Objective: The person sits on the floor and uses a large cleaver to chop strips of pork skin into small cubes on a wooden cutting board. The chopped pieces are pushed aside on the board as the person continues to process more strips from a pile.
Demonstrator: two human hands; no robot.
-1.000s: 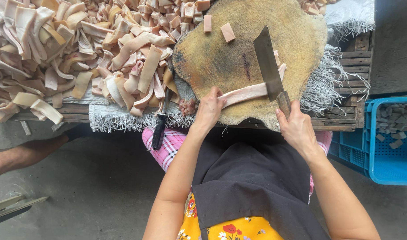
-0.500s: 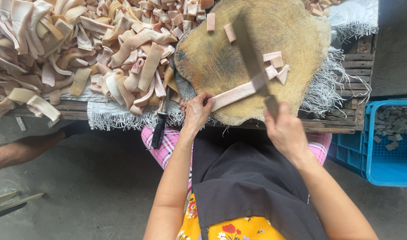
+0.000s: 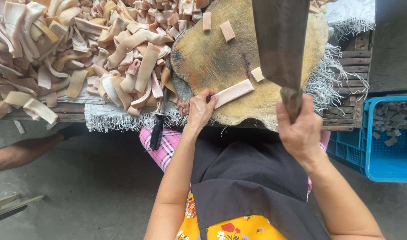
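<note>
Right hand (image 3: pixel 301 131) wrapped tight round the handle of a cleaver (image 3: pixel 281 42), blade raised over the wooden block (image 3: pixel 212 58). Left hand (image 3: pixel 200 109) pinching the near end of a pale strip (image 3: pixel 233 93) lying on that block. Heap of strips (image 3: pixel 79 53) left of the block, blue crate (image 3: pixel 390 138) to the right.

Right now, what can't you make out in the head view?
- Cleaver tip: cut off by the top edge.
- Its handle: wrapped by the right hand.
- Strip near end: under the left hand fingers.
- Blue crate contents: too small, cropped at the right edge.
</note>
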